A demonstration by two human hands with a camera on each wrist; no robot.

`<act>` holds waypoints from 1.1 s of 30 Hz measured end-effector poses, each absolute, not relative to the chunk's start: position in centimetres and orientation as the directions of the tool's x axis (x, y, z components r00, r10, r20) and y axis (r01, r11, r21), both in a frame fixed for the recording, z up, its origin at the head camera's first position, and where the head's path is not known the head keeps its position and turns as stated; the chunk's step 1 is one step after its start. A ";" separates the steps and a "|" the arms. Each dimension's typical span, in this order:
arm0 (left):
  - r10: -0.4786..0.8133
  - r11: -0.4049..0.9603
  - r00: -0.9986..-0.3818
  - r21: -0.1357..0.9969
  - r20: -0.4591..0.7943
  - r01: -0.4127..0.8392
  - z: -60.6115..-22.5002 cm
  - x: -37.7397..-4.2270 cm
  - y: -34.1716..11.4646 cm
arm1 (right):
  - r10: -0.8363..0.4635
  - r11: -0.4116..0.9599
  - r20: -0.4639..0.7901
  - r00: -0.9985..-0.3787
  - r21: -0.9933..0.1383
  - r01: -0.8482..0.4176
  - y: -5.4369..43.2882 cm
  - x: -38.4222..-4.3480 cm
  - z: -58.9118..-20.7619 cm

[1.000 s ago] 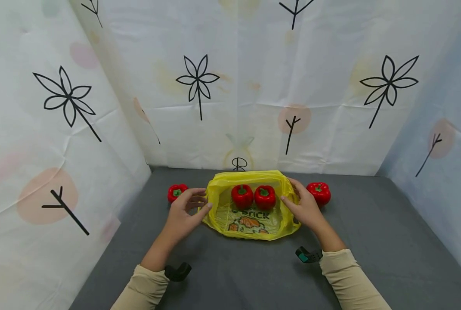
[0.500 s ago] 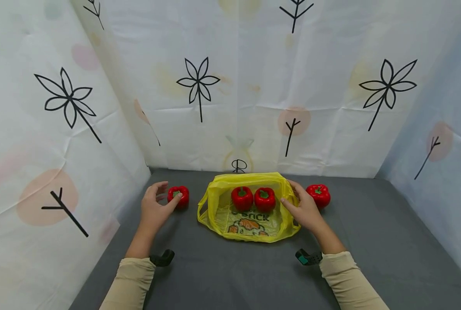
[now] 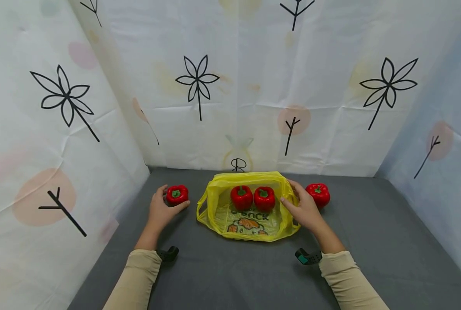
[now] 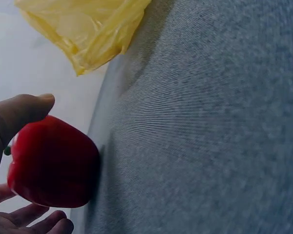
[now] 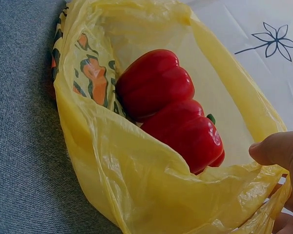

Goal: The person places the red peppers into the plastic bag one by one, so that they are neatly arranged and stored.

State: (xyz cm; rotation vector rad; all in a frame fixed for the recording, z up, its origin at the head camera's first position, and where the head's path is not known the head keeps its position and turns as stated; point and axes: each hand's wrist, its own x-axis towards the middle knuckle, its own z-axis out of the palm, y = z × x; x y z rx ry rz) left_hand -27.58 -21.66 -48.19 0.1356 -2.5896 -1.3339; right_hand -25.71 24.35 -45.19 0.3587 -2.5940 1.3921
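A red bell pepper (image 3: 177, 195) stands on the grey tabletop at the left, its green stem up. My left hand (image 3: 161, 212) is spread around it. In the left wrist view the thumb (image 4: 27, 109) lies along one side of that pepper, and the fingers curve below the other side with a gap showing. My right hand (image 3: 304, 207) pinches the right rim of a yellow plastic bag (image 3: 215, 215), thumb inside and fingers outside. The bag's mouth is wide. Inside sit two red bell peppers, the left one (image 3: 241, 197) and the right one (image 3: 264, 199), side by side.
Just behind my right hand stands another red bell pepper (image 3: 318, 195). A grey cloth (image 3: 238, 275) covers the table. White patterned fabric (image 3: 230, 86) hangs at the back and both sides. A dark band (image 3: 308, 257) sits on each wrist.
My left hand has left the bag's left side and moved left, lowering around the left pepper. My right hand has stayed at the bag's right rim.
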 end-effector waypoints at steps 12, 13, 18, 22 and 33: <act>-0.206 0.583 -0.958 0.811 0.199 0.043 -48.7 -28.1 -21.3 | -0.126 0.539 0.271 -0.954 -0.789 -0.295 24.4 -25.9 -45.2; -0.208 0.584 -0.956 0.810 0.205 0.047 -48.7 -28.1 -21.3 | -0.126 0.540 0.269 -0.955 -0.789 -0.293 24.4 -25.9 -45.2; -0.209 0.577 -0.951 0.814 0.228 0.069 -48.3 -27.5 -21.1 | -0.123 0.539 0.263 -0.957 -0.792 -0.287 24.5 -25.8 -45.3; -0.198 0.556 -0.943 0.823 0.268 0.117 -47.4 -26.7 -20.4 | -0.124 0.535 0.262 -0.957 -0.794 -0.287 24.5 -25.7 -45.3; -0.049 0.510 -0.920 0.802 0.389 0.312 -42.4 -23.3 -16.0 | -0.136 0.527 0.277 -0.951 -0.792 -0.306 24.5 -25.7 -45.3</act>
